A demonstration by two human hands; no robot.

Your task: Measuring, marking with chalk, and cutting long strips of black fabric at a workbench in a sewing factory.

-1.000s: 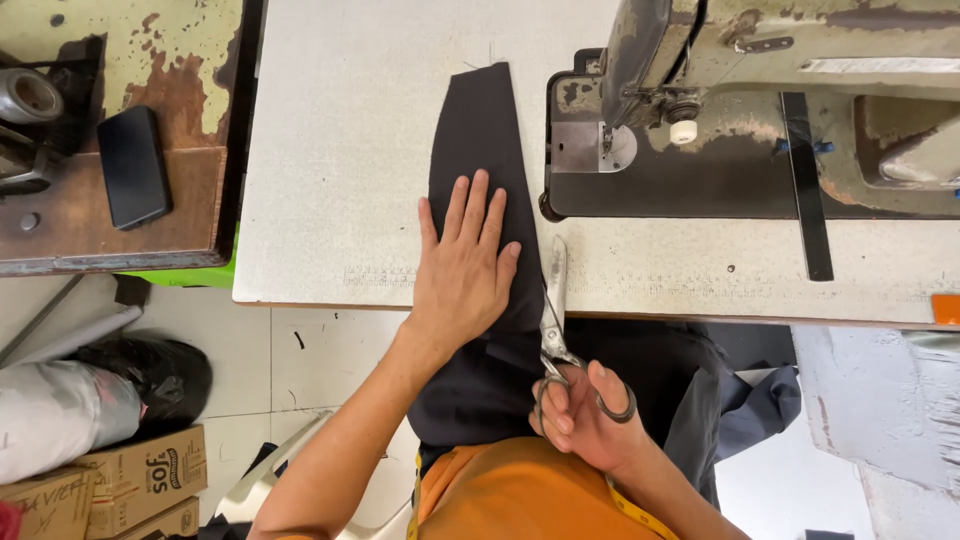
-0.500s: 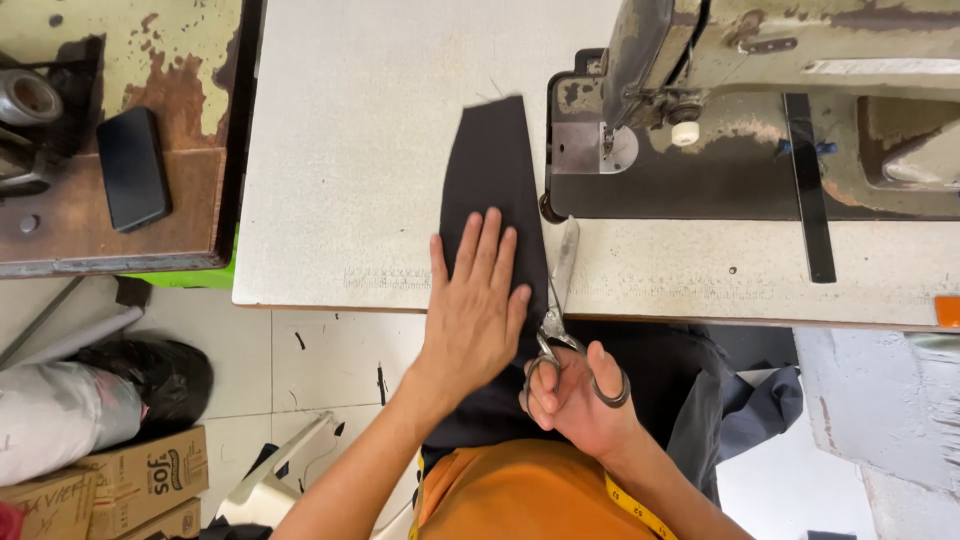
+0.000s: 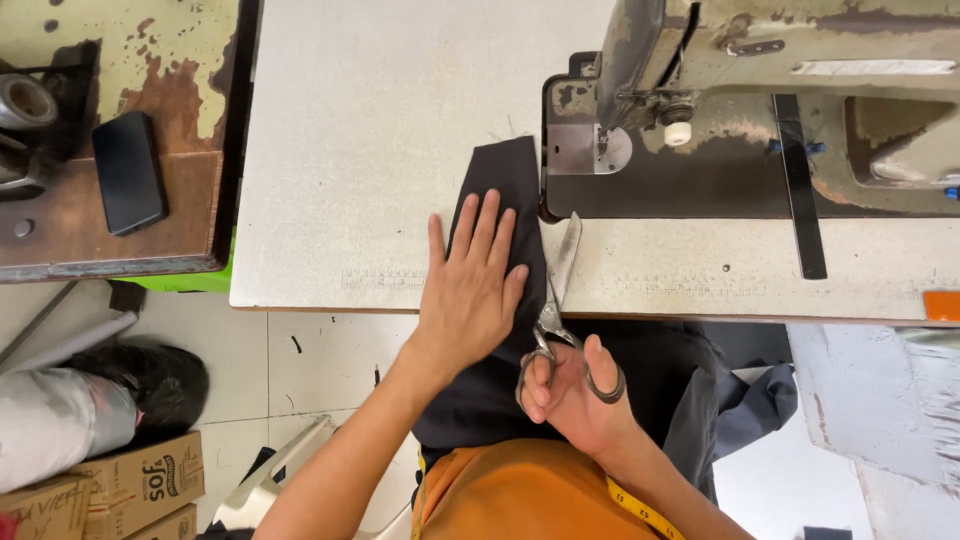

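The dark fabric piece (image 3: 500, 170) lies on the white table (image 3: 380, 110), its narrow end up against the sewing machine's base and the rest spilling off the near edge down into the person's lap. The left hand (image 3: 470, 290) lies flat on it, fingers spread and pointing away from the body, palm pressing the cloth down right at the table's edge. That grip is wide open, nothing grasped, just weight on the fabric.

Just to the right, the scissors (image 3: 555, 300) run along the fabric's right edge, blades nearly closed and pointing away from the body, tip up near the machine's black base. The right hand (image 3: 575, 395) has them by the handles, thumb through one loop and fingers curled through the other, a closed grip firmly on the tool, hanging just off the table's near edge over the lap.

Beyond the fabric sits the old sewing machine (image 3: 760, 60), worn grey-green metal, its needle plate just past the cloth's far end. A black strap (image 3: 800, 180) crosses its base and runs onto the table. An orange tag (image 3: 942, 305) peeks in at the table's right end.

Nearer the body, an orange shirt (image 3: 520, 495) and a yellow measuring tape (image 3: 640, 505) draped over it. Off to the left, a separate rusty, peeling stand (image 3: 130, 60) carries a black phone (image 3: 128, 172) and a roll of tape (image 3: 25, 100). Down on the tiled floor (image 3: 320, 360), cardboard boxes (image 3: 135, 485) sit in the lower left corner.
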